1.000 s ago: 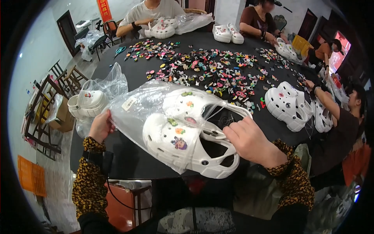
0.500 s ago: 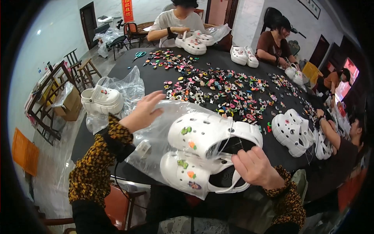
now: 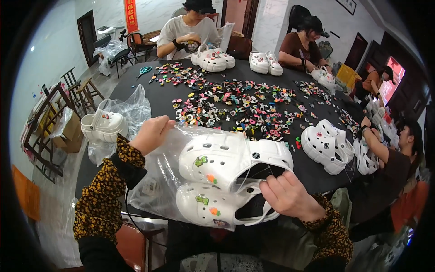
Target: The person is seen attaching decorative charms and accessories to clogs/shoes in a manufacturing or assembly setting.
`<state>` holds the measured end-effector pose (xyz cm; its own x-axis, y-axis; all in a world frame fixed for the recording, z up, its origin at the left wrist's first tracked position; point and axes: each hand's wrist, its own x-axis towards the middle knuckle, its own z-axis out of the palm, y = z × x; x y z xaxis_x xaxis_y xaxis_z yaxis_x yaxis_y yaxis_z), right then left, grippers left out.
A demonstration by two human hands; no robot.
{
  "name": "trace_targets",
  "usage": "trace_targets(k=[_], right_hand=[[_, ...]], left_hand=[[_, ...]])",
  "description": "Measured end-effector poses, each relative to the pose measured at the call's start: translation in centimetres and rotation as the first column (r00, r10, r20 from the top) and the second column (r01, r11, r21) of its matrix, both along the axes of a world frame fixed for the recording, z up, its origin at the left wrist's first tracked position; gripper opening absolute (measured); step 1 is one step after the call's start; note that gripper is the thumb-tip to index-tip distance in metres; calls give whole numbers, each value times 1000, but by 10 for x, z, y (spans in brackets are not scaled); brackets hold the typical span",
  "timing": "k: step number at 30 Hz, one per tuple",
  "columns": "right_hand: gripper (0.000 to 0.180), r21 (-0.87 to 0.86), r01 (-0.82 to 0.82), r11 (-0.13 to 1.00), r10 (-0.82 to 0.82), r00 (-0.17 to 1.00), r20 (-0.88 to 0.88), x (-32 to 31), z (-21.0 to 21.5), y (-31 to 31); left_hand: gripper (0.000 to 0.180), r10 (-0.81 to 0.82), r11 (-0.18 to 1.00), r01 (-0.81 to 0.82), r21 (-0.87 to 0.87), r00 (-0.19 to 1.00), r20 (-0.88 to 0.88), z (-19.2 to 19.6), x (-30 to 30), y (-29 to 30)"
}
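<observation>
- Two white clogs [image 3: 213, 158], side by side with their toes toward the left, lie mostly inside a clear plastic bag [image 3: 158, 174] at the near edge of the black table [image 3: 158, 102]; whether they touch the tabletop I cannot tell.
- Each clog bears a green dinosaur-shaped charm [image 3: 200, 161] and an orange carrot charm [image 3: 211, 179] (the lower one has a purplish charm too, partly cut off from sight).
- Left hand [image 3: 153, 135]: thumb and fingers pressed together, pinching the far edge of the bag and drawing the film taut beyond the toes.
- Right hand [image 3: 290, 195]: fingers curled closed on the heel straps [image 3: 268, 209] at the other end (exactly how much strap lies under the fingers is hidden).
- Both forearms wear black sleeves with yellow-patterned cuffs [image 3: 102, 199].
- Just left of the left hand, more white clog footwear [image 3: 105, 126] rests by a loose, crumpled plastic sheet [image 3: 136, 106].
- Many small coloured shoe charms [image 3: 235, 109] are scattered beyond the bag, with teal-handled scissors [image 3: 145, 70] near the far left edge.
- Right of the charms, white decorated clogs [image 3: 324, 145] lie near a co-worker's forearm [image 3: 378, 145].
- Across the table, a co-worker in a white shirt [image 3: 204, 31] sits behind a charm-covered pair [image 3: 212, 59]; beside it stands another white pair [image 3: 265, 63].
- Farther right, a co-worker in brown [image 3: 297, 47] bends over a white pair, near a yellow basket [image 3: 348, 78].
</observation>
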<state>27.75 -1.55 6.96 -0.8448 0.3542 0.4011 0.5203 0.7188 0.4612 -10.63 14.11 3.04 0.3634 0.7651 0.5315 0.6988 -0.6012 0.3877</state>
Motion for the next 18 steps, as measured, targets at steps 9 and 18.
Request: trace_targets(k=[9, 18], right_hand=[[28, -67, 73, 995, -72, 997, 13, 0, -6, 1], [11, -197, 83, 977, -104, 990, -95, -11, -31, 33]], left_hand=[[35, 50, 999, -49, 6, 996, -71, 5, -25, 3], [25, 156, 980, -190, -55, 912, -380, -14, -26, -3]])
